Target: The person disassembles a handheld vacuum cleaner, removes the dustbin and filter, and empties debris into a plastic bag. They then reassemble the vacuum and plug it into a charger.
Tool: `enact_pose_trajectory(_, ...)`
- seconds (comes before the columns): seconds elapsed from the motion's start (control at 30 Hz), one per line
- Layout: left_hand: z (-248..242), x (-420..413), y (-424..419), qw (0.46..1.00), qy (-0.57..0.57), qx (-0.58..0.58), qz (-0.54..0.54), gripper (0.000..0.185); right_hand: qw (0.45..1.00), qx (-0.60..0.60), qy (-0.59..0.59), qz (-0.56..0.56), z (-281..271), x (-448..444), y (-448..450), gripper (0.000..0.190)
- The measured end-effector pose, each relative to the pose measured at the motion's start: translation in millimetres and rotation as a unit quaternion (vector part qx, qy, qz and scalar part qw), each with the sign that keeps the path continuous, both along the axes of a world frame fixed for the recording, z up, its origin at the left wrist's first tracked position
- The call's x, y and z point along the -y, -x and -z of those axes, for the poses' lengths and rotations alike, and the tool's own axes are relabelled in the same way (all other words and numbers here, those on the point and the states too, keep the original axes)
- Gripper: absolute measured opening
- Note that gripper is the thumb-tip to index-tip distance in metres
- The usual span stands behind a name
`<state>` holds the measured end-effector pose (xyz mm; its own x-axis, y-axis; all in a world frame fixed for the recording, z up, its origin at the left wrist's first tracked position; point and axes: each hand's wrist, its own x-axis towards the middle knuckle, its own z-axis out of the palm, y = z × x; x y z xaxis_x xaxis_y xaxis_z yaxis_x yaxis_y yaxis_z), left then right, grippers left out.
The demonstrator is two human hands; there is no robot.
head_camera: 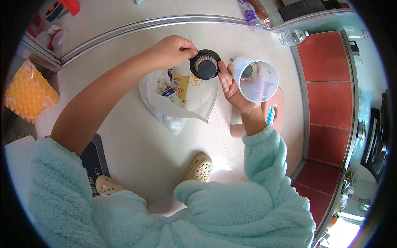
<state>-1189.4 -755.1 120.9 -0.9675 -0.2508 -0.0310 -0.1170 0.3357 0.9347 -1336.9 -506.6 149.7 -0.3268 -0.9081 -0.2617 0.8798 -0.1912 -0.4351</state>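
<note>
Between thumb and fingers, my left hand [175, 52] pinches the upper left rim of a round black filter [207, 68]. Whitish pleats ring its dark centre disc. My right hand [240, 97] holds a translucent plastic canister [269, 73] tilted with its wide open mouth towards me; a dark round piece shows at its far end. The fingertips of that hand also touch the filter's right rim. Below and left of the filter, an open white plastic bag [198, 107] stands on the floor, with crumpled wrappers [173, 90] and paper inside.
A pink stool [277, 105] bearing a blue-and-white packet [270, 115] is beneath the canister. Red cabinets [328, 108] line the right side. Bottles [291, 37] stand near the sliding-door track [155, 23]. An orange wrapped bundle [31, 93] is at left; a dark mat [96, 155] lies near my clogs [200, 167].
</note>
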Motion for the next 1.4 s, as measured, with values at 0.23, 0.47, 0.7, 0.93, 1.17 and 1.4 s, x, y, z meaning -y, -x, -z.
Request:
enact_pose_trajectory(0.23, -9, 3, -14, 0.994, -0.096, 0.047, -0.028, 0.025, 0.999, -0.034, -0.037, 0.014, -5, 2, -3, 0.062)
enact_pose_trajectory(0.47, -9, 7, -37, 0.968, -0.206, 0.098, -0.105, 0.025, 0.931, -0.244, -0.213, 0.171, 0, -4, -15, 0.067)
enact_pose_trajectory(0.7, -5, -6, -55, 0.965, -0.213, 0.110, -0.104, 0.025, 0.845, -0.452, -0.208, 0.197, 13, -11, -27, 0.060)
enact_pose_trajectory(0.93, -8, -12, -58, 0.966, -0.233, 0.064, -0.097, 0.022, 0.847, -0.435, -0.204, 0.227, 15, -11, -33, 0.068)
enact_pose_trajectory(1.17, 1, -7, -66, 0.991, -0.075, -0.002, -0.107, 0.016, 0.783, -0.556, -0.196, 0.200, 17, -24, -37, 0.070)
enact_pose_trajectory(1.4, 10, -22, -78, 0.988, 0.090, 0.020, -0.121, 0.013, 0.588, -0.774, -0.237, -0.001, 35, -24, -42, 0.080)
